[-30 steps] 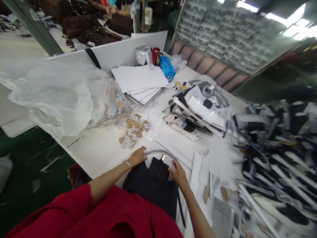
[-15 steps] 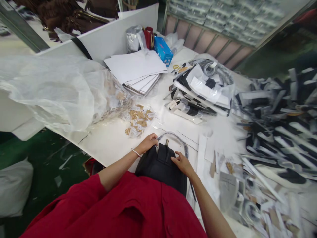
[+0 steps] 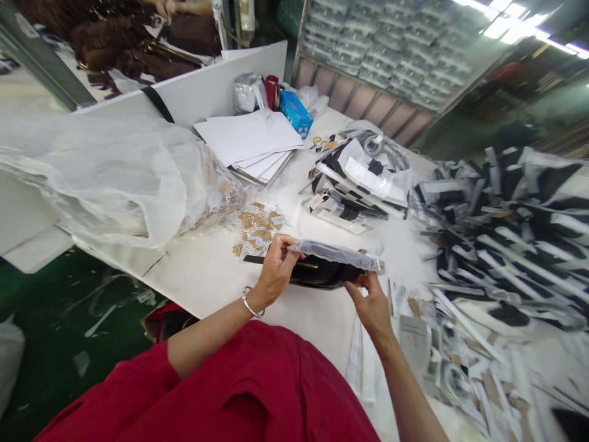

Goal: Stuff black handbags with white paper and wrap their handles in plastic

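A black handbag (image 3: 324, 275) is tipped on the table in front of me, its grey plastic-wrapped handle (image 3: 338, 253) lying across the upper side. My left hand (image 3: 276, 270), with a silver bracelet at the wrist, is closed around the left end of the handle and the bag's edge. At the other end my right hand (image 3: 368, 298) grips the bag, thumb below and fingers behind it. A black strip (image 3: 254, 259) sticks out left of the bag. Small brown tags (image 3: 257, 226) with white strings lie just beyond my left hand.
A large clear plastic bag (image 3: 151, 184) covers the left of the table. Behind are white sheets (image 3: 253, 132), a blue box (image 3: 296, 115) and a stack of wrapped black-and-white pieces (image 3: 363, 175). Dark wrapped items (image 3: 506, 227) and scraps crowd the right. A co-worker's hand (image 3: 168, 7) shows at top left.
The bag has been lifted from against my body, turned and tipped forward. My right hand has moved from its front to its right end; the left still holds near the handle.
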{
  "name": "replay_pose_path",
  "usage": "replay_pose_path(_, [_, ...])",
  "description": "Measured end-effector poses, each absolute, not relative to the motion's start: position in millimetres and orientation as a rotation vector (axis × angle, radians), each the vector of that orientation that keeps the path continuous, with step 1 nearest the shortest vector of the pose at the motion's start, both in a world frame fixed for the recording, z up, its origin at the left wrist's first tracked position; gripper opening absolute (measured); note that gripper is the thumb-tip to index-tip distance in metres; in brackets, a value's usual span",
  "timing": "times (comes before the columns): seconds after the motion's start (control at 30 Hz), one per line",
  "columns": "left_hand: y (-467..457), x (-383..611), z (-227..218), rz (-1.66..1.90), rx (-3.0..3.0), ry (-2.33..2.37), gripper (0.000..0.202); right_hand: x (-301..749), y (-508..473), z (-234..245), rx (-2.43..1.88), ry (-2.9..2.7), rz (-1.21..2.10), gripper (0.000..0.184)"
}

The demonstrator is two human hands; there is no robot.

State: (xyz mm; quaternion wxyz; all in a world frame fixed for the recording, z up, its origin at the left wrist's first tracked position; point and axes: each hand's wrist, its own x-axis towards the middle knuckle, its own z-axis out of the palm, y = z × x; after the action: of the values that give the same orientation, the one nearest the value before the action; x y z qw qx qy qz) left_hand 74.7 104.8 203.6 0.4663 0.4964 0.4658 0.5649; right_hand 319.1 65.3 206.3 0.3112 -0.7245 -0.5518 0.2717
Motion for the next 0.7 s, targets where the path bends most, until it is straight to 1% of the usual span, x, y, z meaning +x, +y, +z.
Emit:
replay_pose_path(0.07, [106,72,184,1.295,1.316,1.243,0.020,310,64,200,-1.917,-1.427,0.728,0.068])
replay_pose_path(0.13, [108,63,158,1.104,1.459,1.360,0.027,300,56,184,-1.897,-1.350,0.764,0.075])
replay_pose_path(0.2, [109,47,136,0.975,1.580,1.472,0.039,290,44,163,-1.885,-1.235,0.785,0.079])
replay_pose_path(0.3, [114,21,120,0.843,1.705,1.554,0.048,275,27,131,-1.910,-0.995,0.937,0.082])
replay_pose_path(0.4, [126,0,125,0.540,1.840,1.509,0.043,263,20,109,-1.881,-0.787,1.175,0.084])
replay_pose_path(0.47, [134,-5,136,0.315,1.932,1.612,0.045,257,21,103,-1.807,-0.755,1.247,0.086])
replay_pose_path(0.53, [139,-1,146,0.164,1.934,1.709,0.050,251,25,103,-1.717,-0.785,1.261,0.089])
replay_pose_path(0.63, [134,20,151,0.080,1.746,1.642,0.055,243,36,110,-1.601,-0.841,1.261,0.092])
replay_pose_path(0.7, [119,42,146,0.102,1.547,1.505,0.058,241,45,116,-1.564,-0.893,1.239,0.088])
